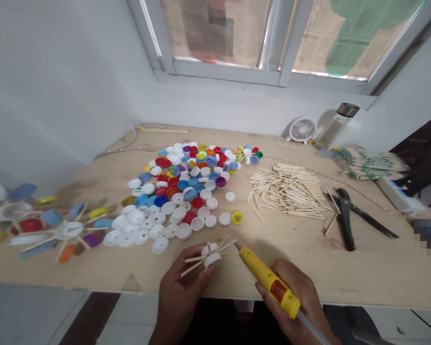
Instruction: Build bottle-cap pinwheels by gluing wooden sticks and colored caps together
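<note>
The left hand (181, 287) is curled closed around a small piece (208, 254) held just over the front of the table: two round white plastic bottle caps with thin wooden sticks jutting out between them like spokes. The right hand (294, 297) grips a chunky yellow soldering iron (269, 282), its slim metal tip near the stick ends but not clearly touching them.

The pale plywood table (93, 273) has a smooth, faintly grained surface. Ahead of the hands lies a loose heap of bottle caps (179, 191), glossy, round and shallow, in white, red, blue, green and yellow. To its right, short square-cut wooden sticks (283, 189) lie criss-crossed in a rough pile, beside a pair of black metal pliers (345, 218). Flat pinwheel shapes (68, 230) of caps, sticks and colored plastic pieces spread across the left side. Farther back stand a small white fan (302, 129) and a clear glass bottle (335, 125) with a metal lid, near a plastic bag of sticks (371, 163).
</note>
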`<action>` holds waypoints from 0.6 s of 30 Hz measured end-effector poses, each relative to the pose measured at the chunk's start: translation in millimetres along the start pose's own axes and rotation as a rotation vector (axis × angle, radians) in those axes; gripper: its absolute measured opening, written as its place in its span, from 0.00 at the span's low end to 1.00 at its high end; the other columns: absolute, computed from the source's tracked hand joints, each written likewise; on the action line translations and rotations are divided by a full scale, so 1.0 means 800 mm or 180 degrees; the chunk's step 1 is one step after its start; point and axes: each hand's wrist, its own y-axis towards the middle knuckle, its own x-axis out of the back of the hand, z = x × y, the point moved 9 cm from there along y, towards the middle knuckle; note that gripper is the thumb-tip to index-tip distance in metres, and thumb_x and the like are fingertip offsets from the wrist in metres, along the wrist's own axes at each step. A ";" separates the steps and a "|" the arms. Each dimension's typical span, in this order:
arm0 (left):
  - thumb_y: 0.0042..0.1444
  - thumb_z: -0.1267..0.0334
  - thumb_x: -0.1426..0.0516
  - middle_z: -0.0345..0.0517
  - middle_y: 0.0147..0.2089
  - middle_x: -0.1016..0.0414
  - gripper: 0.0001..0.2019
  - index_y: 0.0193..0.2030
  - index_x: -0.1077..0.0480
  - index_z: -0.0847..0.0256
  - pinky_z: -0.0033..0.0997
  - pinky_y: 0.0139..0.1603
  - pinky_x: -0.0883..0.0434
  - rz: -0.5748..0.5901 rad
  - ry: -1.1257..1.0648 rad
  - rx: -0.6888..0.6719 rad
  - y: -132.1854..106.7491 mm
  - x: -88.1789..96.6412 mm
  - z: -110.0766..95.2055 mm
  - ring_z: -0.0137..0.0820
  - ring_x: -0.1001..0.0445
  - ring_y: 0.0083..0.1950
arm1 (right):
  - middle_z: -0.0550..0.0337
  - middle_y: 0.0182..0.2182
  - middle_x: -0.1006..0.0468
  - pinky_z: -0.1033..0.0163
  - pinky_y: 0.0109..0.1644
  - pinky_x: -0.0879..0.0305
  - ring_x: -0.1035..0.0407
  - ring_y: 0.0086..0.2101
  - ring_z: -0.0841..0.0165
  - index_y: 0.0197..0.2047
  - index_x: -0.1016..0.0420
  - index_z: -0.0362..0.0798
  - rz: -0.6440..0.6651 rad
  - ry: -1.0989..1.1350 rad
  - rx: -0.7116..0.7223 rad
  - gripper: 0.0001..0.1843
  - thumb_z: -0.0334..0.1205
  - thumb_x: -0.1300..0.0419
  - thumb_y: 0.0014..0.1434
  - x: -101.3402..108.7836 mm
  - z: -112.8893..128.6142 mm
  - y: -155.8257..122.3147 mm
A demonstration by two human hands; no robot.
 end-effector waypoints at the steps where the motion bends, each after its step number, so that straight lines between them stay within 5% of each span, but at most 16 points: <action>1: 0.40 0.49 0.34 0.47 0.39 0.18 0.19 0.37 0.26 0.58 0.38 0.47 0.25 0.0006 -0.0003 0.0019 0.000 0.000 0.000 0.41 0.20 0.42 | 0.64 0.23 0.33 0.66 0.24 0.44 0.37 0.23 0.71 0.28 0.39 0.50 0.0045 0.0020 0.0062 0.14 0.46 0.48 0.64 -0.001 0.003 0.000; 9: 0.37 0.47 0.33 0.46 0.38 0.18 0.22 0.36 0.27 0.57 0.37 0.44 0.24 -0.0068 -0.0056 0.0104 -0.002 0.001 -0.001 0.42 0.20 0.40 | 0.62 0.24 0.30 0.66 0.26 0.39 0.34 0.24 0.70 0.32 0.35 0.49 0.0173 0.0346 0.0324 0.10 0.44 0.46 0.63 0.016 0.016 0.007; 14: 0.36 0.45 0.33 0.44 0.39 0.18 0.22 0.35 0.26 0.55 0.34 0.42 0.23 -0.0198 0.0159 0.0115 -0.001 0.006 -0.003 0.42 0.20 0.41 | 0.56 0.35 0.23 0.60 0.37 0.31 0.27 0.36 0.63 0.44 0.30 0.50 -0.0360 -0.0300 0.0273 0.08 0.41 0.44 0.62 0.076 -0.040 -0.014; 18: 0.38 0.46 0.35 0.41 0.40 0.18 0.19 0.36 0.26 0.52 0.34 0.40 0.22 -0.0114 0.0362 0.0121 0.002 0.007 -0.002 0.42 0.19 0.41 | 0.50 0.46 0.25 0.54 0.49 0.33 0.29 0.46 0.58 0.50 0.31 0.50 -0.0452 -0.1151 0.0048 0.12 0.39 0.50 0.65 0.129 -0.102 -0.042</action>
